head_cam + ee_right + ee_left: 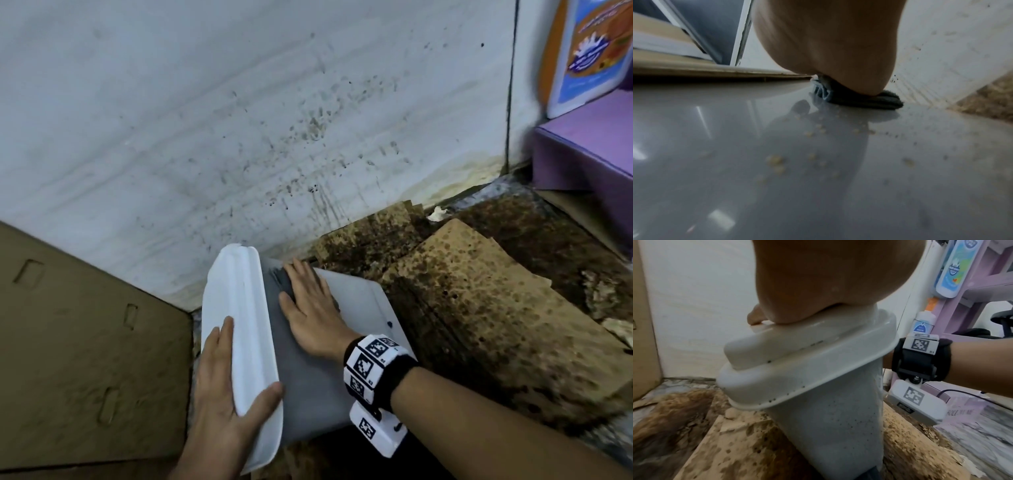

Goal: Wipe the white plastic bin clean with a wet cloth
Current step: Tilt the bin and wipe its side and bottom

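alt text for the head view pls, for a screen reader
A right hand presses a dark cloth flat against the side of a tipped white plastic bin, while the left hand grips its lid end. Stained cardboard and a speckled white wall lie behind.

The floor (pixel 507 192) carries stained cardboard sheets (pixel 472 291) — damp, mottled brown. The white bin (pixel 318 370) lies tipped on them.

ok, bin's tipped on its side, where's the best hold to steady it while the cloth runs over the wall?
Probably the lid end, from the left. The bin lies on its side, so its lid stands as a raised, flanged slab a grip can wrap. The left hand already does so, thumb over the near edge. That leaves the upturned wall to the right hand and cloth.
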